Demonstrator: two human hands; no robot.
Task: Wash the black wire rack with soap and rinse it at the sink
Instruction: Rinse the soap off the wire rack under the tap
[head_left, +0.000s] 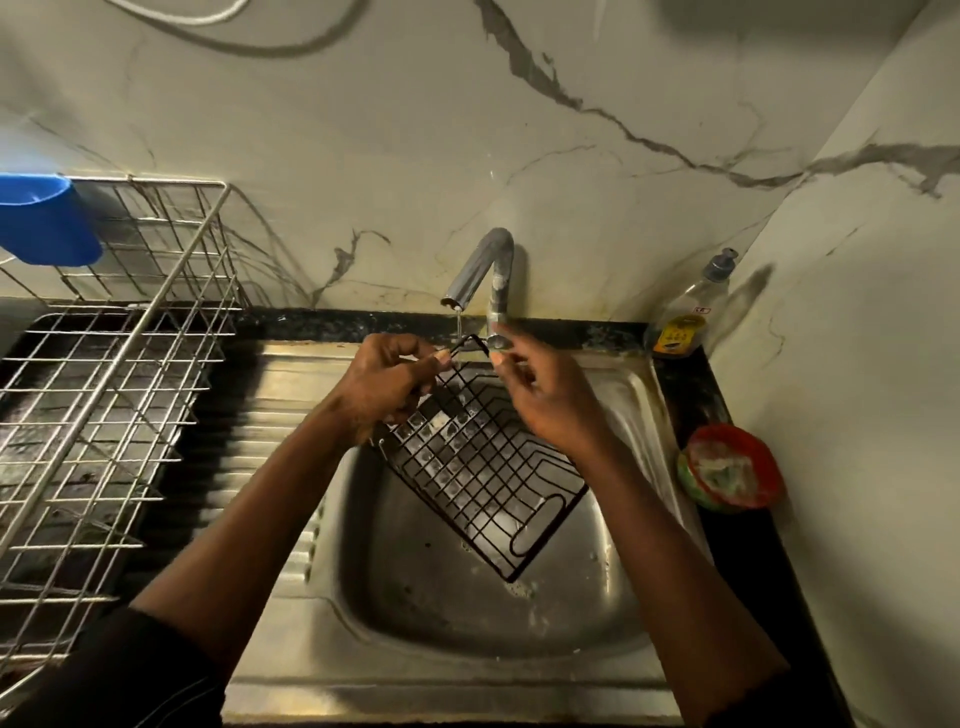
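Over the sink (467, 618), left hand (384, 387) pinching black wire rack (483, 470), right hand (548, 397) fingers perhaps touching it, grip unclear.

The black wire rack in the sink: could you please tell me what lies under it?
Under the rack, only the steel sink basin shows, wet with flecks of foam. The left hand and right hand hide its upper part; no drain is visible.

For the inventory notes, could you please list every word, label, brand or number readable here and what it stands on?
None can be read.
Soap bottle: yellow label and a small white tag, both too blurred to read.
No lettering shows on anything else.
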